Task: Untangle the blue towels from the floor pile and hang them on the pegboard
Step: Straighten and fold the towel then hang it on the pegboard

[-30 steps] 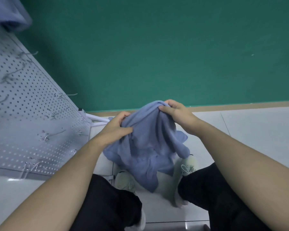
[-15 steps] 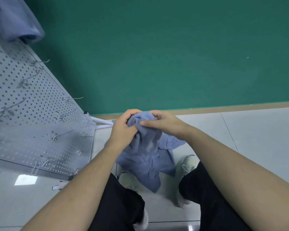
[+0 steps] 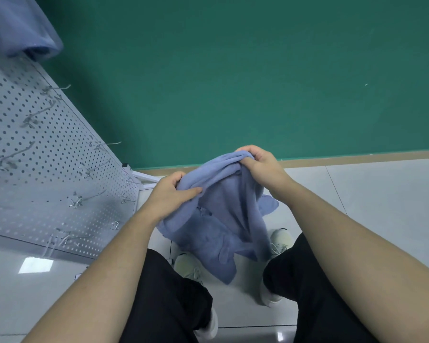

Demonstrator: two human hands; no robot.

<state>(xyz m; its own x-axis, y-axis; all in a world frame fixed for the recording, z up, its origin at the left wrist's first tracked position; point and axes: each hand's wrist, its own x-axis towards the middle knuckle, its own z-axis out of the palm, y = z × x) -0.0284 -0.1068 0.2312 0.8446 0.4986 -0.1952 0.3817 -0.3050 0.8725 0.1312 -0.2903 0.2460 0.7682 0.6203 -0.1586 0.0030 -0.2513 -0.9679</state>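
Note:
A blue towel (image 3: 223, 219) hangs in front of me above my shoes, bunched along its top edge. My left hand (image 3: 171, 194) grips the towel's left end, fingers curled into the cloth. Higher and to the right, my right hand (image 3: 260, 164) pinches the other part of that edge. The white pegboard (image 3: 35, 157) with several metal hooks (image 3: 84, 198) slants along the left side. Another blue towel (image 3: 22, 30) hangs at the pegboard's top left corner.
A green wall (image 3: 233, 82) stands straight ahead, with a tan skirting strip along its foot. Pale glossy floor tiles (image 3: 369, 206) spread to the right. My black trousers and white shoes (image 3: 280, 241) are directly below the towel. The pegboard's white frame foot (image 3: 146, 180) reaches near my left hand.
My hands were close together on the bunched towel half a second ago. They have now drawn apart, the right hand higher, and the towel's top edge is stretched between them.

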